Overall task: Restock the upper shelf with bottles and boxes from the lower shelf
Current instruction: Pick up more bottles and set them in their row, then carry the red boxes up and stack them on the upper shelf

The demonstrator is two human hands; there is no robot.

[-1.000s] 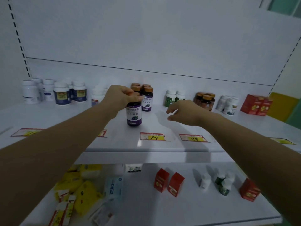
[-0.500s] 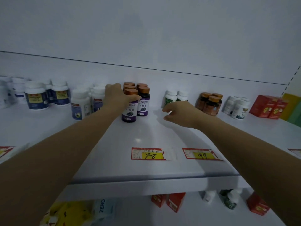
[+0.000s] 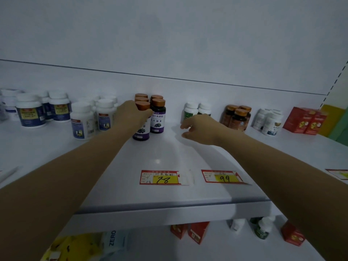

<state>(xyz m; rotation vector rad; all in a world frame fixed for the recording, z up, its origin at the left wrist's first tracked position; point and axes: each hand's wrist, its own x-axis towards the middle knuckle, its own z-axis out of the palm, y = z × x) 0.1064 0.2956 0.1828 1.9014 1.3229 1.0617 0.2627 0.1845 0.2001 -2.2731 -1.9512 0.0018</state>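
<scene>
My left hand (image 3: pixel 131 114) grips a purple-labelled bottle with a copper cap (image 3: pixel 141 131) that stands on the upper shelf (image 3: pixel 169 196), at the front left of a cluster of like bottles (image 3: pixel 158 117). My right hand (image 3: pixel 202 129) hovers above the shelf to the right, fingers loosely curled, holding nothing. On the lower shelf (image 3: pixel 216 249) stand red boxes (image 3: pixel 190 231) and small white and green bottles (image 3: pixel 262 229).
White jars with blue labels (image 3: pixel 82 119) stand left of the cluster. Green-labelled white bottles (image 3: pixel 192 112), amber bottles (image 3: pixel 238 117), more white bottles (image 3: pixel 269 122) and red boxes (image 3: pixel 305 120) line the right. Price tags marked 78 (image 3: pixel 160 177) and 99 (image 3: pixel 222 177) lie near the shelf's front edge.
My left hand has carried the purple bottle back along the upper shelf and set it beside the cluster. The view has moved closer and upward. My right hand stays hovering.
</scene>
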